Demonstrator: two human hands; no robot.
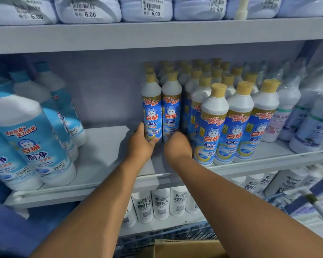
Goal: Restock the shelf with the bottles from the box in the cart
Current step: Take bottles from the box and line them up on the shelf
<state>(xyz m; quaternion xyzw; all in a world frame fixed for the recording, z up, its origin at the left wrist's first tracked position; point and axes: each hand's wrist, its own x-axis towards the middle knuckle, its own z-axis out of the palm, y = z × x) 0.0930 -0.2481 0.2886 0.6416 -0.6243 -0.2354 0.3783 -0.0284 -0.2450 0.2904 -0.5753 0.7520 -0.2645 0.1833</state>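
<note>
Left hand (141, 144): we see its grip curled around the foot of a white-shouldered, blue-labelled, tan-capped plastic bottle (151, 108).
Right hand (177, 146): at the neighbouring same bottle (171, 108); its grip we cannot tell.
Bottles: upright, mid-depth on the grey metal shelf (104, 151), directly beyond both hands.
Free space: toward the shelf's front edge and left.

Shelf (108, 146) with upright bottles (214, 127)

Head-worn wide-angle camera looking forward and slightly down into a shop shelf (104, 157) at close range.

The single view is facing the middle shelf head-on, both forearms reaching in from the bottom edge, the upper shelf cutting across the top and a cardboard box (186, 247) showing at the bottom.
</note>
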